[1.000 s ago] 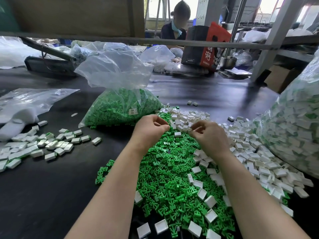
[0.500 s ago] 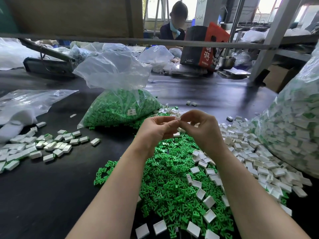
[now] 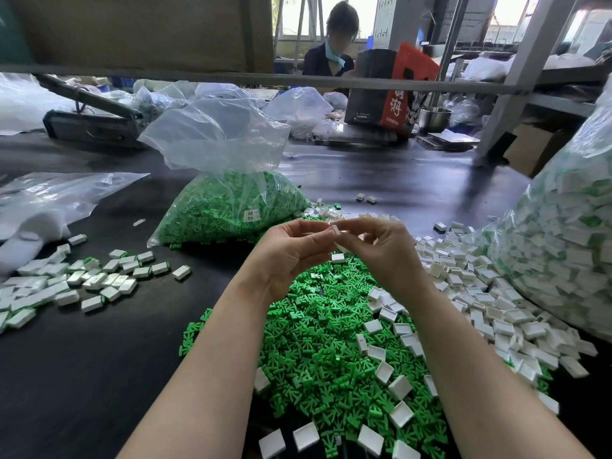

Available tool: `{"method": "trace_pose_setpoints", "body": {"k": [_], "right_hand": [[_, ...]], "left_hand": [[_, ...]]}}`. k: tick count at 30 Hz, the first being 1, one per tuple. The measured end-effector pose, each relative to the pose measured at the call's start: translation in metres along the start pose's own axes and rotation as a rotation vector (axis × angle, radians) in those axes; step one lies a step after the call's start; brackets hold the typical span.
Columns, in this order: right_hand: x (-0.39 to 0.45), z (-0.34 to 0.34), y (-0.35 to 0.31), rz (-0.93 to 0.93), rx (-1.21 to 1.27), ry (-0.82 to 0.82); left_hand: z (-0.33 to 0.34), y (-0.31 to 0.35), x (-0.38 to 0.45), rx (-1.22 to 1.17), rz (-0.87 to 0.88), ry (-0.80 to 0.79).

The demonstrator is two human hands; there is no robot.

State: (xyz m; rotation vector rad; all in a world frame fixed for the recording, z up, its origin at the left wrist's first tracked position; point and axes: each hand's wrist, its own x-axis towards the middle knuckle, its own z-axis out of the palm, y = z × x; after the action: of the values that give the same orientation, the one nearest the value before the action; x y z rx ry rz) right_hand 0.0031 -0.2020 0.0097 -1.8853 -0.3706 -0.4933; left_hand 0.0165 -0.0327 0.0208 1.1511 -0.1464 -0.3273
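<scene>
White plastic cap (image 3: 336, 231) sits pinched between thumb and forefinger of the right hand (image 3: 387, 256), raised above the green pieces (image 3: 318, 342) heaped toward the near edge of the worktop (image 3: 82, 376). Beside it the left hand (image 3: 288, 253) curls its fingers up against the cap; whether it grips anything, I cannot tell.

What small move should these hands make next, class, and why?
Probably a firm squeeze to seat the white cap: the left hand and right hand both pinch it above the green inserts, and finished white-and-green pieces lie to the left.
</scene>
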Motion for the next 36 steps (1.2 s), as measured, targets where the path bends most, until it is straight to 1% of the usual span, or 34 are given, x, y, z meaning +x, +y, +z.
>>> {"method": "trace_pose_setpoints", "body": {"k": [2,6,7,8,20,29,31,34,36], "right_hand": [[0.000,0.000,0.003,0.077,-0.139,-0.082],[-0.004,0.004,0.006,0.200,-0.433,-0.465],[-0.004,0.006,0.006,0.216,-0.477,-0.525],[-0.005,0.009,0.006,0.223,-0.510,-0.551],[-0.003,0.013,0.000,0.167,-0.729,-0.548],[-0.005,0.014,0.003,0.146,-0.741,-0.526],[-0.006,0.014,0.005,0.131,-0.735,-0.490],[-0.006,0.013,0.005,0.146,-0.658,-0.408],[-0.005,0.011,0.005,0.166,-0.600,-0.419]], "left_hand": [[-0.004,0.000,0.001,0.031,0.012,0.035],[-0.013,0.001,0.002,0.021,0.049,0.086],[-0.013,0.002,0.001,0.011,0.054,0.087],[-0.013,0.002,0.001,0.002,0.056,0.085],[-0.007,-0.001,0.001,0.018,0.081,0.037],[-0.009,0.000,0.002,0.020,0.073,0.055],[-0.011,0.000,0.001,0.018,0.069,0.071],[-0.013,0.000,0.001,0.008,0.065,0.077],[-0.014,0.000,0.001,0.002,0.064,0.085]]}}
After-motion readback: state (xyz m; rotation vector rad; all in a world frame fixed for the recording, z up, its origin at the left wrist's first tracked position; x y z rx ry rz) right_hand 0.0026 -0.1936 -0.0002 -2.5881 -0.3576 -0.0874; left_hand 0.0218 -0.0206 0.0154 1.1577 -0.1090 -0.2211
